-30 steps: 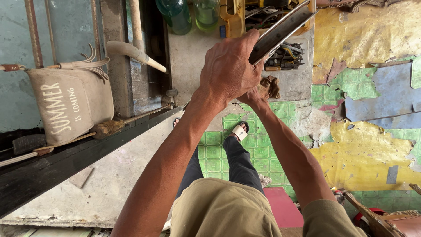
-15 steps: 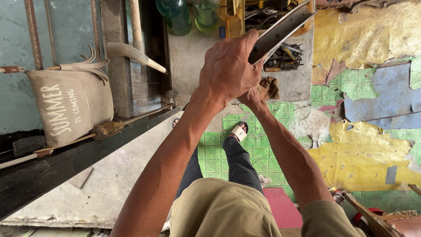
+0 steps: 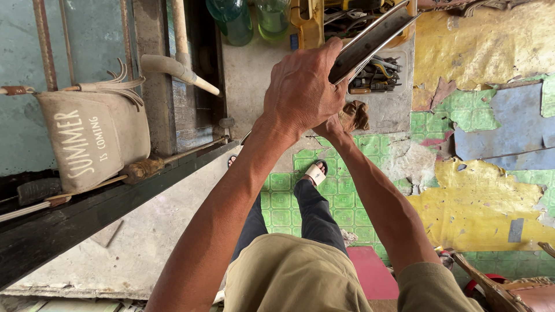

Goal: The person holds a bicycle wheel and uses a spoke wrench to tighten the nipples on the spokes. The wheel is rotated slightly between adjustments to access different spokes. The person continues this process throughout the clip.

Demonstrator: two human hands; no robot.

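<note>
My left hand (image 3: 300, 92) is closed around a long, curved, shiny metal strip (image 3: 376, 34), which slants up to the right in front of me. My right hand (image 3: 332, 126) sits just below and behind the left, mostly hidden by it. It is bunched on a brown rag (image 3: 354, 115) against the lower part of the strip. Both forearms reach up from the bottom of the view over my lap.
A tray of hand tools (image 3: 373, 72) and two green bottles (image 3: 234, 20) lie on the concrete ahead. A canvas bag (image 3: 95, 144) hangs at left beside a wooden handle (image 3: 179, 69) and a dark beam (image 3: 87, 219). Green tiled floor (image 3: 283, 190) and my sandalled foot (image 3: 316, 172) are below.
</note>
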